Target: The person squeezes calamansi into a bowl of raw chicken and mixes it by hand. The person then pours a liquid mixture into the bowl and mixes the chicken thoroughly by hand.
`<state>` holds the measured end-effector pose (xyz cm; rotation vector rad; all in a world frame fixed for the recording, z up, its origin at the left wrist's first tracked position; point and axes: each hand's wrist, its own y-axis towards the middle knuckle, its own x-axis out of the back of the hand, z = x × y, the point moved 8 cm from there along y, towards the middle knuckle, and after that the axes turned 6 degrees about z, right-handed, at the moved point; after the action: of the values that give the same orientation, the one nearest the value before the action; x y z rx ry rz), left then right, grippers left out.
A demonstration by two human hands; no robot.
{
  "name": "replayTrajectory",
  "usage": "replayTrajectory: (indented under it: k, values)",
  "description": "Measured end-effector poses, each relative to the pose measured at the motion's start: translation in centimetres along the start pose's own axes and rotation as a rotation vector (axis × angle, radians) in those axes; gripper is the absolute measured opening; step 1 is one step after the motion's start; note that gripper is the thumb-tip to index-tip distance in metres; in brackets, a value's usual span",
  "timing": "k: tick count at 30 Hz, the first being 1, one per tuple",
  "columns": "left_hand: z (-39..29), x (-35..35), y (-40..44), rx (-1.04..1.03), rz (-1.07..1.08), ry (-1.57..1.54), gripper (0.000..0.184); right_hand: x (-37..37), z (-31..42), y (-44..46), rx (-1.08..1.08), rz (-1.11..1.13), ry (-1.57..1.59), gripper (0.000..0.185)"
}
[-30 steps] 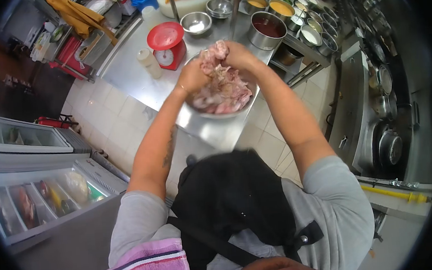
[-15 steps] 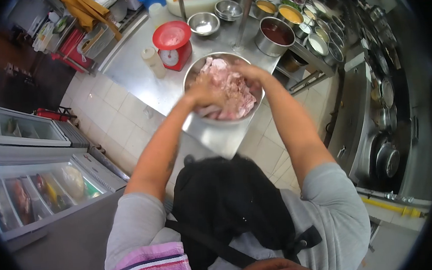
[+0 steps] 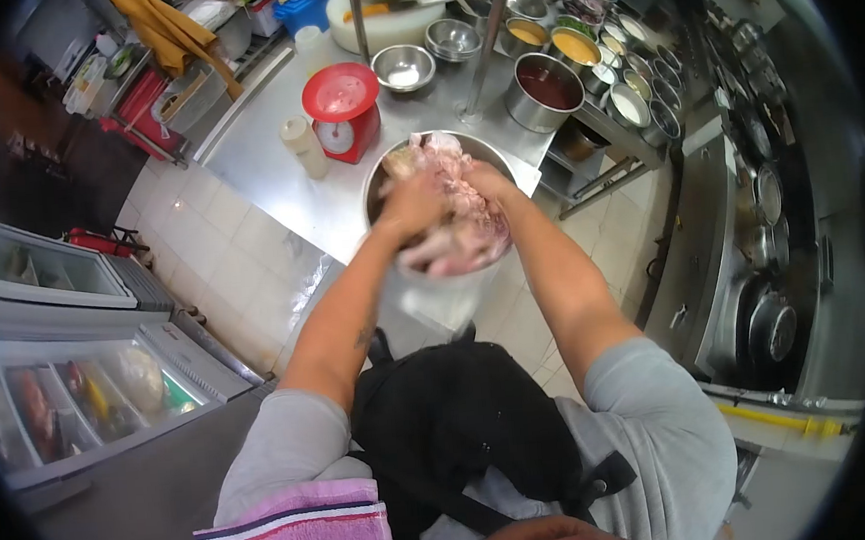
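A wide steel bowl holds a heap of pale pink raw meat in pieces; the kind of meat is not clear. My left hand is in the bowl's left side, its fingers curled into the meat and somewhat blurred. On the right, my right hand presses in from the rim with fingers closed around meat, the tips hidden. Meat bulges up between the two hands. Close by on the left stand a red kitchen scale and a squeeze bottle.
The bowl sits near the edge of a steel table. Behind it are small steel bowls, a pot of dark red sauce and a table post. An open chest freezer stands left; a stove lines the right.
Both hands have shifted within the bowl; the right hand has moved inward and down into the meat. The meat is heaped differently. The view has tilted slightly, so the bowl appears lower.
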<state>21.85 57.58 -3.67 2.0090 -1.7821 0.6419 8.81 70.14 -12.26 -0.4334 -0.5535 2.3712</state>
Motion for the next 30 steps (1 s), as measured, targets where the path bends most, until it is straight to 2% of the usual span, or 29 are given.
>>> replayTrajectory:
  k: [1, 2, 3, 5, 7, 8, 10, 13, 14, 17, 19, 21, 22, 23, 25, 27, 28, 29, 30]
  values:
    - [-1.3, 1.0, -0.3, -0.084, -0.057, 0.034, 0.055, -0.3, 0.8, -0.8, -0.002, -0.008, 0.010, 0.036]
    - [-1.9, 1.9, -0.7, -0.038, -0.065, 0.037, 0.052, -0.7, 3.0, -2.4, 0.053, -0.057, -0.114, 0.033]
    - [-2.8, 2.6, -1.4, -0.007, -0.066, -0.244, 0.054, -0.9, 4.5, -3.3, 0.102, -0.102, -0.240, 0.031]
    - [-5.3, 4.9, -1.4, -0.230, -0.157, 0.088, 0.057, 1.1, 5.4, -1.5, 0.210, -0.241, -0.324, 0.028]
    - [-6.3, 6.6, -0.3, -0.221, -0.101, 0.045, 0.060, -1.5, 11.2, -6.3, 0.252, -0.309, -0.583, 0.032]
    - [-7.2, 7.2, -0.3, -0.215, -0.053, 0.006, 0.063, -1.9, 12.9, -7.5, 0.248, -0.310, -0.582, 0.032]
    - [-10.4, 8.9, -1.5, -0.219, -0.042, -0.010, 0.064, -3.1, 17.7, -9.7, 0.397, -0.410, -1.013, 0.037]
    - [-12.6, 10.0, -2.4, -0.182, 0.007, -0.035, 0.071, -6.9, 21.6, -14.8, 0.295, -0.433, -1.096, 0.039]
    - [-12.6, 10.1, -2.5, -0.159, 0.032, -0.011, 0.073, -7.3, 21.9, -14.5, 0.326, -0.371, -1.153, 0.035]
    - [-10.0, 9.2, -2.0, -0.088, 0.081, -0.011, 0.077, -8.2, 21.5, -13.8, 0.308, -0.247, -1.078, 0.033]
    - [-8.9, 8.9, -2.0, -0.040, 0.104, -0.029, 0.079, -8.4, 21.0, -12.9, 0.305, -0.259, -1.052, 0.038]
    - [-7.3, 8.4, -2.3, 0.078, 0.158, -0.010, 0.085, -9.6, 18.9, -11.8, 0.162, -0.072, -1.060, 0.036]
    - [-6.4, 8.1, -2.1, 0.082, 0.159, -0.006, 0.085, -9.3, 17.5, -11.8, 0.066, -0.037, -0.808, 0.045]
    - [-5.6, 7.8, -1.8, 0.029, 0.150, -0.015, 0.090, -9.4, 17.1, -11.9, 0.070, -0.032, -0.807, 0.045]
    - [-5.1, 7.4, -2.0, -0.015, 0.135, -0.020, 0.094, -9.0, 16.3, -12.0, 0.105, 0.017, -0.534, 0.065]
    - [-5.8, 7.2, -3.1, -0.166, 0.064, 0.084, 0.103, -6.9, 15.7, -12.0, 0.033, -0.020, -0.652, 0.065]
    - [-3.2, 5.3, -2.9, -0.047, 0.121, 0.150, 0.119, -5.0, 15.1, -11.9, -0.047, -0.063, -0.773, 0.066]
    - [-2.2, 3.3, -3.2, 0.143, 0.242, 0.300, 0.142, -2.8, 11.7, -8.8, -0.019, 0.067, -0.695, 0.068]
    - [-1.5, 1.7, -3.2, 0.172, 0.253, 0.356, 0.149, -0.7, 7.6, -4.5, 0.016, 0.197, -0.620, 0.071]
